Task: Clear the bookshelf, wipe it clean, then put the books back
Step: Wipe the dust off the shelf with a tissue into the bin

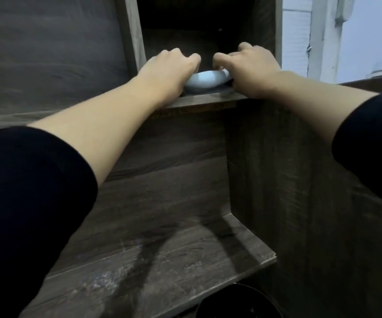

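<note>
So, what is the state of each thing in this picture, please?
pale blue object: lies at the front edge of the upper shelf.
left hand: fingers curled, grips its left side.
right hand: fingers curled, grips its right side.
lower shelf: scuffed, with shadows across it.

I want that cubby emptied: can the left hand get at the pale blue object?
Likely yes: the left hand holds the pale blue object at the open front of the cubby, nothing between.

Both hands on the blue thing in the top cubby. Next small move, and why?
Probably lift the blue object slightly and draw it out over the shelf edge: the left hand and right hand grip its two sides, and it sits just behind that edge.
</note>
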